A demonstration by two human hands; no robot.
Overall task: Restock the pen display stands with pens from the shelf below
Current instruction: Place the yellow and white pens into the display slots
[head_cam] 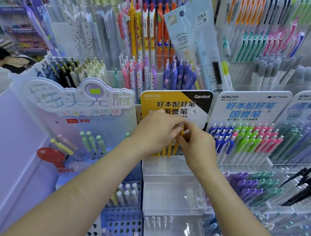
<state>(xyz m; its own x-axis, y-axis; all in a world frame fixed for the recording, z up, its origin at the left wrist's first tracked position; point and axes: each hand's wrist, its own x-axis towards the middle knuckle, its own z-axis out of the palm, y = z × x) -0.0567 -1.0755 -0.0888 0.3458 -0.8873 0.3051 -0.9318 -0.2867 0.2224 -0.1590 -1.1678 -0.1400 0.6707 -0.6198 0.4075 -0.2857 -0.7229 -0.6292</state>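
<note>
Yellow pens (169, 149), slim glossy plastic barrels, hang bunched just above a clear acrylic stand (171, 170) (below the yellow-and-black card sign (174, 104)). The left hand (155, 131) grips the bunch with curled fingers, while the right hand (199, 145) pinches one pen's top.

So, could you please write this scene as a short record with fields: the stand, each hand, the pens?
Place: clear acrylic tiered stand under yellow-and-black cardboard sign
Left: left hand grips yellow plastic pens
Right: right hand pinches one of them
Lowest tier: a few white pens
Neighbour: blue, green and pink pens, to the right
</note>
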